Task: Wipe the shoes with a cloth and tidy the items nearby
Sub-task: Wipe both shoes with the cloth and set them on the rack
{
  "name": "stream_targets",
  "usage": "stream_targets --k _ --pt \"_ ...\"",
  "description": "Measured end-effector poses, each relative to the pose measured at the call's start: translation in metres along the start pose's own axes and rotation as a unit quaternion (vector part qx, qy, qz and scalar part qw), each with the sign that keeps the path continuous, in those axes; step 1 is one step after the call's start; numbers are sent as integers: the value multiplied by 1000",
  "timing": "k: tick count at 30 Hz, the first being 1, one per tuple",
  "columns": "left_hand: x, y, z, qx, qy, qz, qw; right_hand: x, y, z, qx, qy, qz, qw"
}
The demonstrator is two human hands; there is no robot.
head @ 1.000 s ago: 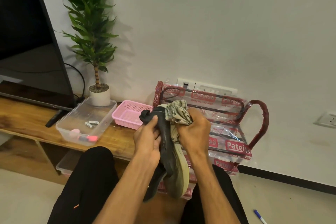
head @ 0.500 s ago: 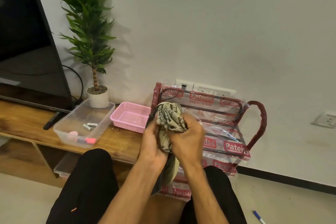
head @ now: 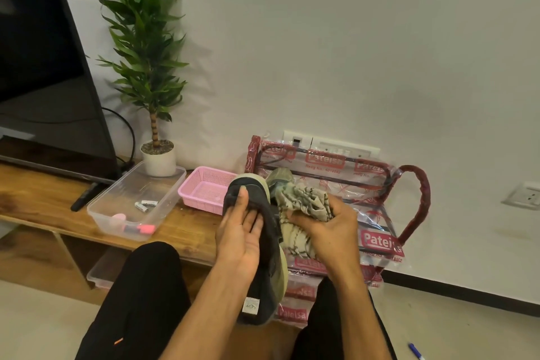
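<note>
Potted plant (head: 145, 67) beside television (head: 38, 73)

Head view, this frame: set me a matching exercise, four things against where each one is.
Things:
1. shoe
2. cloth
3. batteries
4. blue pen

Places:
A. on the floor
B. bunched in the right hand
C. in the clear plastic tub
D. against the left hand

Pairs: 1-D, 2-B, 3-C, 4-A.
</note>
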State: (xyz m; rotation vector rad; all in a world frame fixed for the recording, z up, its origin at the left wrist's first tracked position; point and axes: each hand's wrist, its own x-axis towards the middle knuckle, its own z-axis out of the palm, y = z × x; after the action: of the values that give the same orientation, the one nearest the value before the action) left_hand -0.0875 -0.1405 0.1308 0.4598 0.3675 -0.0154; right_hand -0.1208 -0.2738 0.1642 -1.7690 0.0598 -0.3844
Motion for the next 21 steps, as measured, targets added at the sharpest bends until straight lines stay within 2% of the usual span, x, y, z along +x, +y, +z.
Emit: stream_targets --k 3,5,11,15,21 --pt "2 -1 0 5 0 4 1000 0 -5 -9 -40 -127 30 991" --pt "3 -3 1 17 -6 -1 1000 1 -3 -9 -85 -164 42 982" --pt "-2 -4 2 61 -60 -16 996 1 5 5 -117 -217 30 969" --pt "-3 -2 -2 67 -92 -6 993 2 4 9 -161 -221 24 962" --pt "-5 -5 -4 142 -121 12 982 3 3 16 -216 -266 29 939"
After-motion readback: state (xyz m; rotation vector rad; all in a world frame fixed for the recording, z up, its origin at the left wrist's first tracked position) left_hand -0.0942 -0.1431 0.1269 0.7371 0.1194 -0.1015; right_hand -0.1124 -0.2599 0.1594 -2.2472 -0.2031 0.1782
